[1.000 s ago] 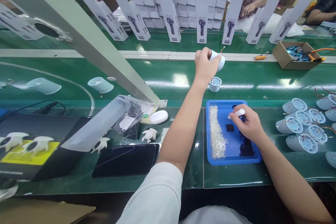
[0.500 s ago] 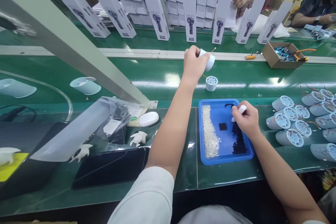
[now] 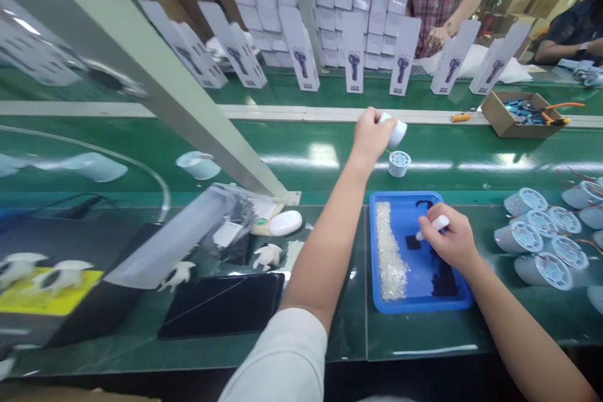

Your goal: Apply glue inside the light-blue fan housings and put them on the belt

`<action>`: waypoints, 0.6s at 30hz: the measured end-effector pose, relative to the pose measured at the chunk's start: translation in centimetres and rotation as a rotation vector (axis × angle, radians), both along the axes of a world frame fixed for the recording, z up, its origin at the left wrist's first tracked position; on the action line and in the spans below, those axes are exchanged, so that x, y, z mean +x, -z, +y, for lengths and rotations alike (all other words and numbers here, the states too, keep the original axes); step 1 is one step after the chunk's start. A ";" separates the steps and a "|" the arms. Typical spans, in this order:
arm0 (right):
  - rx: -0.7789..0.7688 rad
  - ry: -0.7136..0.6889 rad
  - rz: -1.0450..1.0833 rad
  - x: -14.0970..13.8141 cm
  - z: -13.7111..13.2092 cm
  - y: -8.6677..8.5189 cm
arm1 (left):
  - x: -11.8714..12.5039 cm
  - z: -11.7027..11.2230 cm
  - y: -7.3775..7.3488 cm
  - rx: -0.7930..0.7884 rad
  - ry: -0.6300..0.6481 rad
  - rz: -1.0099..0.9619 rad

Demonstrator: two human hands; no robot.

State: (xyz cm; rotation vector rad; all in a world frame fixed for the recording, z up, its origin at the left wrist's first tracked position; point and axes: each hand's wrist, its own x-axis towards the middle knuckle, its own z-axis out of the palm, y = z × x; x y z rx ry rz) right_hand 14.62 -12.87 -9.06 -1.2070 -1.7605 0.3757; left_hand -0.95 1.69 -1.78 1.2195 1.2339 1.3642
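Observation:
My left hand (image 3: 372,138) is closed on a pale blue cylindrical housing (image 3: 396,132), held tilted over the green conveyor belt. Just below it a second pale blue part (image 3: 399,164), short and round with a spoked top, stands on the belt. My right hand (image 3: 450,235) grips a white pen-like tool (image 3: 436,226) above a blue tray (image 3: 375,264). The tool's tip points down beside a small dark square (image 3: 412,243). Clear whitish granules (image 3: 391,257) fill the tray's left side, and small black pieces (image 3: 445,279) lie along the right.
Several pale blue cylinders with wires (image 3: 541,270) stand on the right. A cardboard box (image 3: 522,122) of blue parts and pliers is beyond. White boxes (image 3: 354,63) line the far side. A slanted metal post (image 3: 211,119), plastic bag (image 3: 155,239) and black tablet-like slab (image 3: 221,306) are left.
The white tool in my right hand has moved left and down, toward the dark square. My left hand still holds the housing. The whole view has shifted.

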 end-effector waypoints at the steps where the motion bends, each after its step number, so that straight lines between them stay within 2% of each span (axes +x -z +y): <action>1: -0.026 -0.052 -0.013 0.0 -0.1 0.0 | 0.2 -0.3 -0.2 -0.053 0.026 -0.037; 3: -0.023 -0.022 0.057 0.2 -0.1 0.1 | 0.8 -0.7 -0.5 -0.160 0.092 -0.141; 4: -0.022 0.045 0.133 0.4 -0.1 0.2 | 1.0 -0.9 -0.5 -0.204 0.139 -0.199; 6: 0.005 0.184 0.300 0.6 0.2 0.3 | 1.4 -1.2 -0.5 -0.254 0.182 -0.274; 8: 0.030 0.235 0.431 0.7 0.3 0.4 | 1.8 -1.3 -0.3 -0.266 0.202 -0.306; 12: 0.023 0.217 0.589 0.6 0.4 0.4 | 2.1 -1.4 0.2 -0.243 0.234 -0.283; 18: 0.002 0.203 0.672 0.8 0.5 1.2 | 2.5 -1.3 1.1 -0.197 0.309 -0.156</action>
